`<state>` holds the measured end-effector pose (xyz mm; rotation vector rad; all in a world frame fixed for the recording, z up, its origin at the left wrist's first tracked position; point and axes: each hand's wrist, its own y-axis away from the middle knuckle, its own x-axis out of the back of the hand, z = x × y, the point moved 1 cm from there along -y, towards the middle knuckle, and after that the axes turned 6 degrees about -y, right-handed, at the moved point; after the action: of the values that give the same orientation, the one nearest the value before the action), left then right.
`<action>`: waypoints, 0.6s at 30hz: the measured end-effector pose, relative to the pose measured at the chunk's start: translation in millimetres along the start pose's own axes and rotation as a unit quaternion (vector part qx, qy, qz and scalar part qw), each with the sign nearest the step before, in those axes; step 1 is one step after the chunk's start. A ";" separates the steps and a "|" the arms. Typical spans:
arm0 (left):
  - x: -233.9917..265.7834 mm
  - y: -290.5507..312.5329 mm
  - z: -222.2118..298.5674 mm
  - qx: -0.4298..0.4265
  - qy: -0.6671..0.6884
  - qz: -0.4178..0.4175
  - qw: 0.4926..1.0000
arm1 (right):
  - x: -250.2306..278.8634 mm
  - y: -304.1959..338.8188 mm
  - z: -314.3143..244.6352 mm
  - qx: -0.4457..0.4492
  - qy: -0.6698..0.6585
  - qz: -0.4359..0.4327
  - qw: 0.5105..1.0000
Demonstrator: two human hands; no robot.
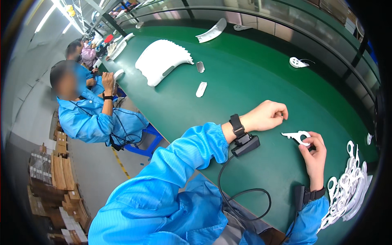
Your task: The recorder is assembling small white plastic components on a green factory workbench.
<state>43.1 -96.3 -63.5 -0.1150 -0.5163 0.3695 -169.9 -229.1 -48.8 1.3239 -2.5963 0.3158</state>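
My right hand [315,157] pinches a white plastic part [290,134] between thumb and fingers. This part has a ring at one end and a narrow pointed arm, held just above the green tabletop [241,100]. Left of it, my left hand [267,116] hangs over the table with its fingers curled in. Whatever those fingers may hold is hidden. Beside my right forearm lies a heap of similar white ringed parts [345,183].
Farther off stand a row of curved white shells [163,59], two small white pieces [201,89] and a curved white cover [212,31]. A white round part [297,62] lies at the back right. A black cable [245,218] loops near me. A co-worker [87,110] sits at left.
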 end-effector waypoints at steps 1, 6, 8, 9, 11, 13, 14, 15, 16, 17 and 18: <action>1.9 1.7 2.0 0.004 -0.004 0.003 1.000 | 0.2 1.1 -0.9 -0.004 0.003 -0.001 1.000; 0.6 -1.5 5.7 0.016 0.026 0.023 0.999 | 5.2 2.2 7.9 0.008 -0.010 0.005 1.000; 3.3 -9.2 -7.6 0.035 0.091 0.049 0.994 | 7.6 1.6 15.6 0.040 -0.015 0.011 0.999; 13.9 -17.2 -17.1 0.020 0.060 0.068 0.996 | 4.6 0.3 12.4 0.037 -0.025 -0.001 0.999; 62.1 -40.0 -9.1 -0.020 -0.172 0.097 0.980 | -0.6 -6.3 11.7 0.020 -0.051 -0.017 0.998; 115.2 -81.0 -8.5 0.005 -0.243 0.130 0.961 | 6.4 -0.2 -1.3 -0.002 -0.028 -0.004 1.000; 144.2 -103.3 -15.5 0.036 -0.293 0.148 0.944 | 9.4 1.8 -3.7 -0.003 -0.018 0.007 1.000; 169.8 -120.7 -28.8 0.047 -0.343 0.172 0.922 | 11.6 4.4 -1.7 -0.004 -0.016 0.022 1.000; 198.5 -126.3 -48.5 0.001 -0.489 0.208 0.847 | 9.3 0.8 7.1 0.035 -0.026 0.013 0.999; 206.2 -130.1 -56.3 0.082 -0.517 0.219 0.823 | 15.5 3.4 14.9 0.065 -0.025 0.016 0.997; 225.8 -135.3 -76.8 0.139 -0.526 0.194 0.816 | 16.8 4.5 12.6 0.069 -0.020 0.025 0.997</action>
<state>306.2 -138.8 1.1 0.3047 -1.5451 0.9161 -184.4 -243.1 -56.5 1.3224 -2.6874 0.4902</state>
